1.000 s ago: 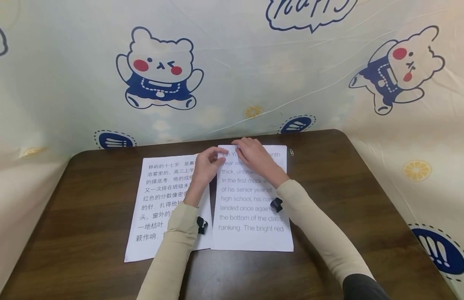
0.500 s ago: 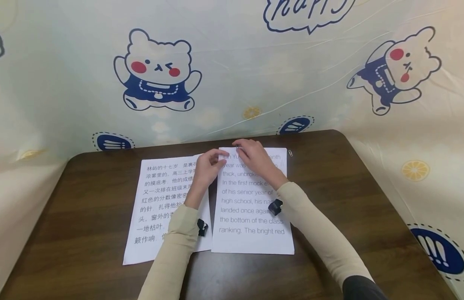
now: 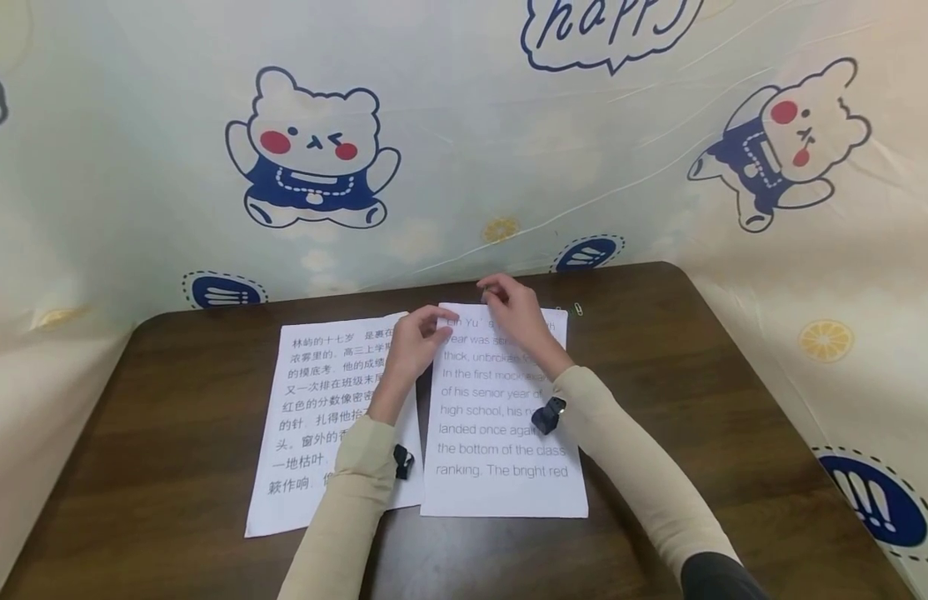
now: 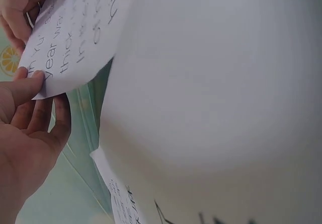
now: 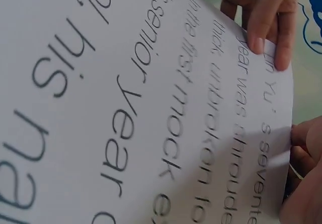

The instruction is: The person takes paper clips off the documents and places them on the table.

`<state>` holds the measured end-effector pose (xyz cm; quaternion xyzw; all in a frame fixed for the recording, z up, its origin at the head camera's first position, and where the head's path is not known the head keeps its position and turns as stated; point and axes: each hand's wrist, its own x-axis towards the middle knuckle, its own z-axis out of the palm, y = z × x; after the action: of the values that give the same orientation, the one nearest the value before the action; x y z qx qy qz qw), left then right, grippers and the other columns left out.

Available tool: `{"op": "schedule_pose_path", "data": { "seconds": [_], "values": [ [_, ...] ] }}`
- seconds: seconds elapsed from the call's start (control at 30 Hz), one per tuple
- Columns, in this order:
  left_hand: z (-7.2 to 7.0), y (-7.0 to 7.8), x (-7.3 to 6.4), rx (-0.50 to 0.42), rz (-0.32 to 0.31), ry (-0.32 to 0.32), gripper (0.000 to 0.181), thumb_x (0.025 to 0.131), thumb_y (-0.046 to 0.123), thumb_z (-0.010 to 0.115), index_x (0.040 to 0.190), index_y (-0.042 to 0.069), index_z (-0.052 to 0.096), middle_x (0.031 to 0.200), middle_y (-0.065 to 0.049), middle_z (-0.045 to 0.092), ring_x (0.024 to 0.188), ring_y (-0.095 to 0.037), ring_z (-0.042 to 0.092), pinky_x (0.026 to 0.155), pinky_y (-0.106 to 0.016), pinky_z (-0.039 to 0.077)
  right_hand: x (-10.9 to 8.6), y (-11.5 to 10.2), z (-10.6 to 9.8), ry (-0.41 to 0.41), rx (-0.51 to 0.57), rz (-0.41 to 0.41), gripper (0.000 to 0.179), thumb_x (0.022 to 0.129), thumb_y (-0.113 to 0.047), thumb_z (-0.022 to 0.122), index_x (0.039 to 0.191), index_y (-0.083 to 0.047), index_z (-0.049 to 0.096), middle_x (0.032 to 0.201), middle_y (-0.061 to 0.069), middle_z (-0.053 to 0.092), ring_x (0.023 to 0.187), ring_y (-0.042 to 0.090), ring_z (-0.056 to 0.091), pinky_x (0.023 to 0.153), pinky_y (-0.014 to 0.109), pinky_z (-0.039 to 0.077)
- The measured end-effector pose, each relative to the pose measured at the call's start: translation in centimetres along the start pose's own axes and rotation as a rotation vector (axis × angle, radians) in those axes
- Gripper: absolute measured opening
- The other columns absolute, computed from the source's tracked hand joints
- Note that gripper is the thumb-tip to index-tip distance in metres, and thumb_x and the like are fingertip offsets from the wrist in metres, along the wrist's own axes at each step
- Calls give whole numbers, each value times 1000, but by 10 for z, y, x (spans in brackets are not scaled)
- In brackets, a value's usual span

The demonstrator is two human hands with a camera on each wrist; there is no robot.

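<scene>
My left hand (image 3: pixel 415 342) pinches the top left corner of a sheet of English text (image 3: pixel 501 493), thumb on the printed face and fingers behind, as the left wrist view shows. The sheet's top end bends up in that view. At its top edge, right of the left hand, my right hand (image 3: pixel 518 317) has thumb and fingers curled together around a small greyish thing that looks like a paper clip, mostly hidden by the fingers. A sheet of Chinese text (image 3: pixel 321 392) lies at the left, partly under my left forearm.
A loose paper clip (image 3: pixel 579 308) lies on the brown table (image 3: pixel 659 400) just past the English sheet's top right corner. Behind the table hangs a pale curtain (image 3: pixel 449 167) printed with cartoon bears. A small black camera (image 3: pixel 548 415) sits on the right wrist.
My right hand has shifted slightly right along the sheet's top edge, uncovering more of the first line. The left hand keeps its pinch. The whole view has tipped up a little.
</scene>
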<state>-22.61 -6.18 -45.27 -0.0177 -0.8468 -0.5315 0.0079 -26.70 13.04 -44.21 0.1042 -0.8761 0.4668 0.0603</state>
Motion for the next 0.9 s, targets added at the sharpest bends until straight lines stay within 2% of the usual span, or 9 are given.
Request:
{"op": "schedule_pose_path", "data": {
  "seconds": [0.1, 0.23, 0.33, 0.5, 0.6, 0.7, 0.9],
  "values": [
    [1, -3, -1, 4, -1, 5, 23, 95, 8, 67, 112, 21, 73, 130, -7, 66, 118, -29, 65, 102, -44, 51, 1, 8, -5, 63, 54, 18, 23, 100, -12, 59, 121, -12, 67, 103, 9, 72, 96, 21, 67, 86, 33, 52],
    [-1, -5, 0, 13, 5, 16, 23, 94, 6, 67, 112, 19, 73, 129, -8, 67, 117, -29, 65, 103, -44, 50, 2, 20, -18, 149, 126, 38, 24, 98, -12, 63, 122, -11, 67, 104, 11, 74, 99, 24, 69, 92, 37, 53],
    [-4, -6, 1, 10, 7, 27, 24, 93, 5, 67, 113, 18, 73, 127, -8, 68, 115, -29, 66, 102, -44, 51, 1, 32, -34, 212, 158, 75, 28, 97, -14, 65, 125, -13, 63, 108, 13, 74, 106, 25, 68, 101, 39, 49],
    [-9, -6, 4, 19, -5, 48, 25, 94, 5, 67, 115, 17, 73, 130, -8, 67, 117, -28, 65, 102, -43, 50, -1, 62, -73, 279, 150, 165, 25, 98, -18, 65, 122, -10, 61, 116, 13, 73, 108, 22, 67, 97, 37, 51],
    [-11, -6, 5, 34, -30, 48, 26, 95, 6, 66, 117, 17, 72, 130, -7, 66, 117, -27, 64, 99, -40, 50, -4, 82, -97, 261, 91, 217, 24, 99, -20, 64, 120, -9, 64, 114, 15, 74, 105, 24, 69, 90, 34, 53],
    [-13, -6, 6, 52, -44, 40, 27, 95, 7, 66, 119, 18, 71, 129, -8, 67, 113, -27, 65, 93, -36, 50, -7, 100, -116, 208, 1, 251, 24, 99, -21, 64, 119, -9, 66, 113, 17, 73, 102, 28, 69, 85, 35, 52],
    [-6, -9, 9, 66, -53, 22, 28, 96, 8, 65, 121, 18, 71, 123, -9, 68, 104, -25, 64, 83, -30, 46, -11, 119, -132, 97, -154, 297, 23, 99, -19, 63, 117, -7, 68, 116, 18, 70, 99, 31, 63, 88, 43, 54]
  ]
}}
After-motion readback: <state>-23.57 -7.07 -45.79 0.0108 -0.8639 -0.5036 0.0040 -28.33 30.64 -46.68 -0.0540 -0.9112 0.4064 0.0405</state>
